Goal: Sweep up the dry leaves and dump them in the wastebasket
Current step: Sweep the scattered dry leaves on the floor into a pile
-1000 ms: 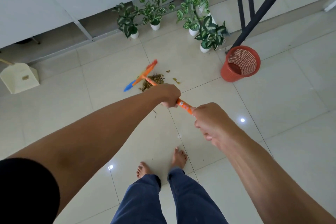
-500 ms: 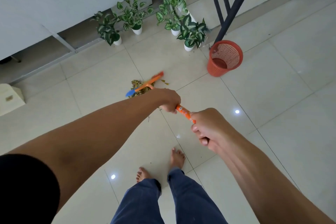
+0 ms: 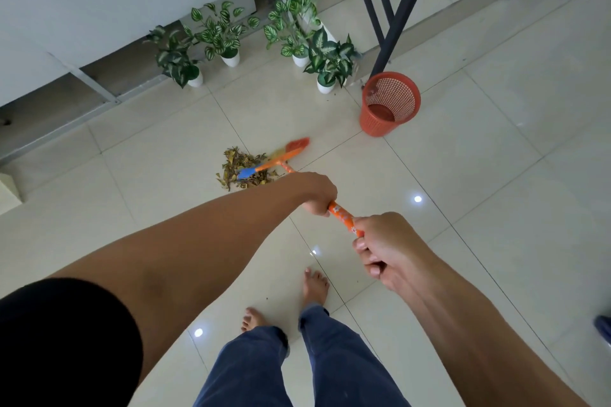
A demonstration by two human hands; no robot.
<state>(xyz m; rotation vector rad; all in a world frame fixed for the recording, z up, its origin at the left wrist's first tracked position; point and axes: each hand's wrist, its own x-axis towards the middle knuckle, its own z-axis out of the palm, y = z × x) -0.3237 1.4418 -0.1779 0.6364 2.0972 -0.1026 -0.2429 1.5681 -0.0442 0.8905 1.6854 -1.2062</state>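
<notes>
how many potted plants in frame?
4, all green-leaved plants in white pots along the far wall: leftmost, second, third, and fourth, nearest the orange mesh wastebasket. None appear hidden.

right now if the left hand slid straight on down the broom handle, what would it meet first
Probably the broom head, which lies across the pile of dry leaves. The left hand grips the handle pointing that way; the handle between looks bare, though depth is hard to judge.

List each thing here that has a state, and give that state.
dry leaves: heaped on the floor, not in the basket.
broom: head down at the pile.
wastebasket: upright, looks empty.
left hand: gripping the broom handle.
right hand: gripping the handle's end.
potted plants: upright.
</notes>
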